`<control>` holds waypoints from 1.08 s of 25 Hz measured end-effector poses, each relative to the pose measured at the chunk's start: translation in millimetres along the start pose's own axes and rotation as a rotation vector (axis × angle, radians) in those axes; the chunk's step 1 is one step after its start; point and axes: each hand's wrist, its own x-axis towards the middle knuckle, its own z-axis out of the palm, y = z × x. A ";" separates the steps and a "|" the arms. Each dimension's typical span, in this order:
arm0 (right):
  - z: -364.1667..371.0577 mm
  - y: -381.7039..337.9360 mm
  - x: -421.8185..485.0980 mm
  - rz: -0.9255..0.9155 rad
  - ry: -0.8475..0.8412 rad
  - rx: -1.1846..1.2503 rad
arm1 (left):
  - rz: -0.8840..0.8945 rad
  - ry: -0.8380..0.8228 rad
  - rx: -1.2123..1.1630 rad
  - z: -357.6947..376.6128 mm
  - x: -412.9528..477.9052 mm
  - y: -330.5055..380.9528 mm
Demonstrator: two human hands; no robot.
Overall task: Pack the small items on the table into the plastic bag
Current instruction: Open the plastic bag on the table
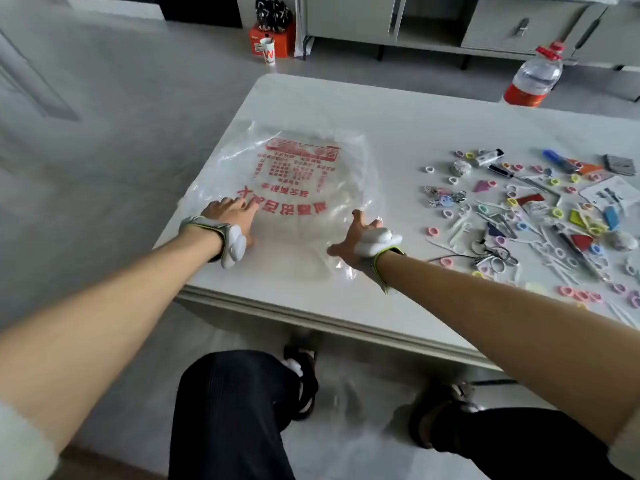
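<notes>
Clear, crinkled plastic bag with red print (311, 174) lies flat on the smooth white table (398, 109); left hand (230, 211) rests on its 8 o'clock edge, fingers straight and flat on the film; right hand (356, 233) rests at 5 o'clock, thumb and index splayed, gripping nothing; small items (519, 209), pastel rings, white picks and angular coloured pieces, lie scattered at the bag's 3 o'clock, apart from it.
</notes>
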 end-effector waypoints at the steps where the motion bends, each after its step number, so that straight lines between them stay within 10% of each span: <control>1: 4.7 -2.3 6.5 -0.013 0.025 0.076 | -0.042 -0.019 0.000 1.8 2.3 -3.5; 7: 12.9 0.6 47.8 -0.054 0.083 0.202 | 0.014 0.075 0.016 8.0 17.1 -9.2; 14: -17.2 -9.7 69.2 -0.153 0.179 0.499 | 0.165 -0.297 -0.118 -6.1 -9.6 23.2; 19: -57.8 -29.8 79.3 -0.384 0.292 0.657 | 0.166 -0.162 -0.296 -14.4 -24.6 60.0; 27: -62.2 35.2 100.9 -0.008 0.215 0.291 | -0.100 0.050 -0.639 1.9 20.2 146.3</control>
